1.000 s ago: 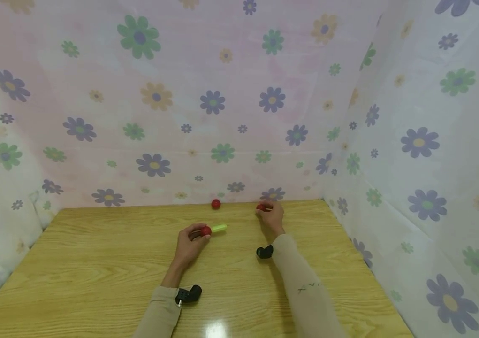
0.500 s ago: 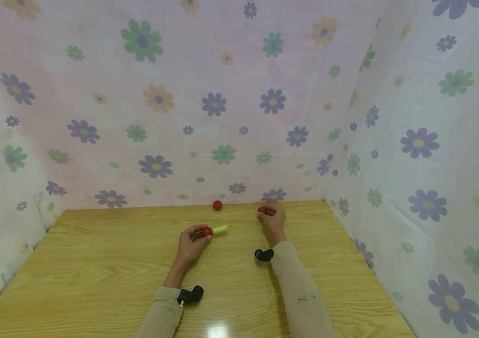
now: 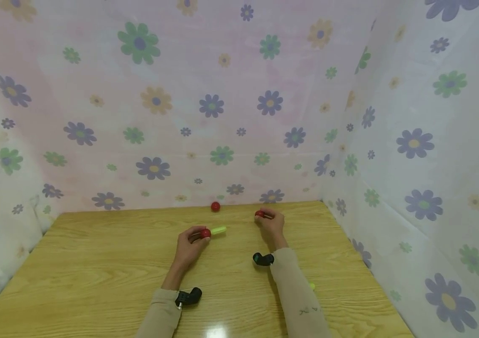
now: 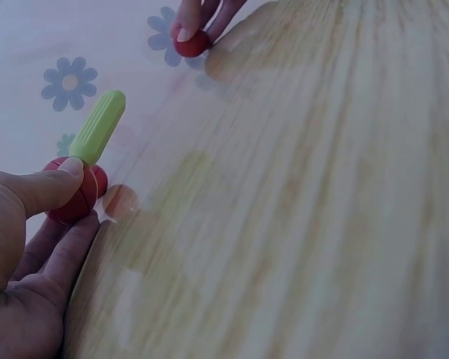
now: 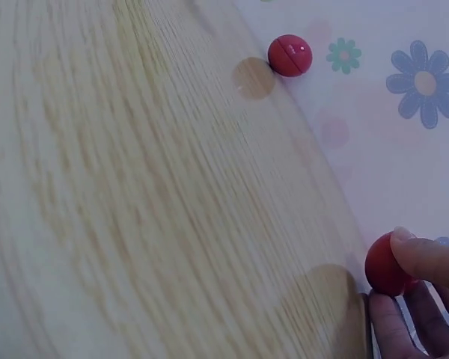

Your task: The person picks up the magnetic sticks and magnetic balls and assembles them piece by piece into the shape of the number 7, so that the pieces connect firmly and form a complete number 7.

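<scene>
Wood tbl (image 3: 95, 263), red ball (image 3: 216, 206), part-hid yel-grn item (image 3: 312, 286)

Marks on a right sleeve (image 3: 295, 281) defy reading as no legible text appears in any view.
A short row of small, dark greenish marks (image 3: 309, 311) crosses the forearm fabric in the head view, too blurred to tell letters from design; the black device (image 3: 264, 259) at the cuff shows a tiny green patch, likewise unreadable.
</scene>
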`<action>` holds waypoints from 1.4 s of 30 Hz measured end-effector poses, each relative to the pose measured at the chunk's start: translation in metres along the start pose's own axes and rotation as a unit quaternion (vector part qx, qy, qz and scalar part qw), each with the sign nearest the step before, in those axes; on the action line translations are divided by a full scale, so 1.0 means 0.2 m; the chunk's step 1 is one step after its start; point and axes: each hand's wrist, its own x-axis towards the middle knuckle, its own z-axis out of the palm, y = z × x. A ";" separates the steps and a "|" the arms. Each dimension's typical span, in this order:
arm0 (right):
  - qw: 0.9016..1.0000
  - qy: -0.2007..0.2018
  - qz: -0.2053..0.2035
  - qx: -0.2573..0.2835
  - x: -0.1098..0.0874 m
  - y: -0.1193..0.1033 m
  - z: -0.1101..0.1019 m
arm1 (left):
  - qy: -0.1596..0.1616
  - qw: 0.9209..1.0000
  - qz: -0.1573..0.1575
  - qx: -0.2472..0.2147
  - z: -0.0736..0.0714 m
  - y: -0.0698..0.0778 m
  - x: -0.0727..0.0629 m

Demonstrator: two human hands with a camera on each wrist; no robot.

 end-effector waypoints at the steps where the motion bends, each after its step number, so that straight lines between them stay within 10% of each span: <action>1: 1.000 0.000 -0.003 -0.003 0.00 0.00 0.00 | 0.000 1.000 0.002 0.001 0.00 0.00 0.00; 8: 0.997 -0.036 0.018 0.063 -0.01 0.00 0.02 | -0.001 1.000 -0.005 -0.006 0.00 -0.01 0.01; 28: 0.993 -0.116 0.014 0.004 -0.09 -0.02 0.04 | -0.003 1.000 -0.015 -0.012 0.00 0.00 0.00; 42: 0.985 -0.149 0.064 0.058 -0.15 -0.06 0.09 | -0.008 1.000 -0.006 -0.010 -0.01 -0.01 0.00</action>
